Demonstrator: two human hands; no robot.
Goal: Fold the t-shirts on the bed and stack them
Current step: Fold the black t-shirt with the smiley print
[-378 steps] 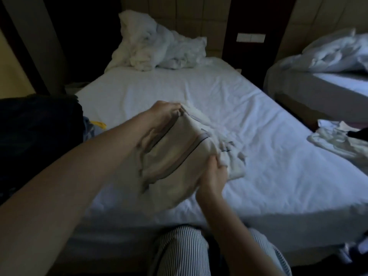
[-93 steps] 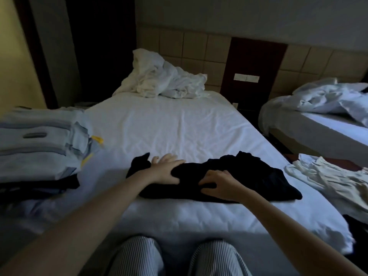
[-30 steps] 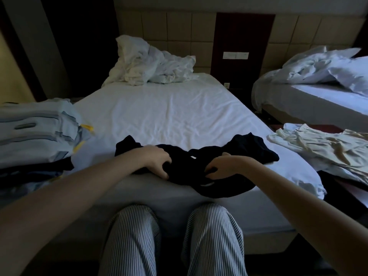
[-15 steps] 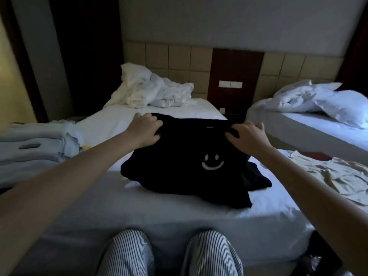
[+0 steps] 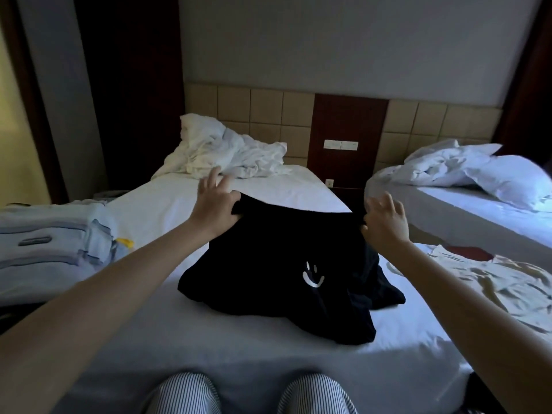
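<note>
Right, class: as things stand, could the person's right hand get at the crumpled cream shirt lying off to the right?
Probably yes. The crumpled cream shirt lies beside the right forearm with nothing between, but the right hand pinches the black smiley t-shirt and would have to release it.

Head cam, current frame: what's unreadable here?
Head view, black t-shirt: near hem and right sleeve lost in its own dark folds.
Head view, right hand: its grip on the shirt's edge is hidden behind the hand itself; fingers blurred.
Head view, folded stack: cut off by the left edge, so the garment count is unclear.
Head view, cream garment: cut off by the right edge and crumpled, so its type is unclear.
</note>
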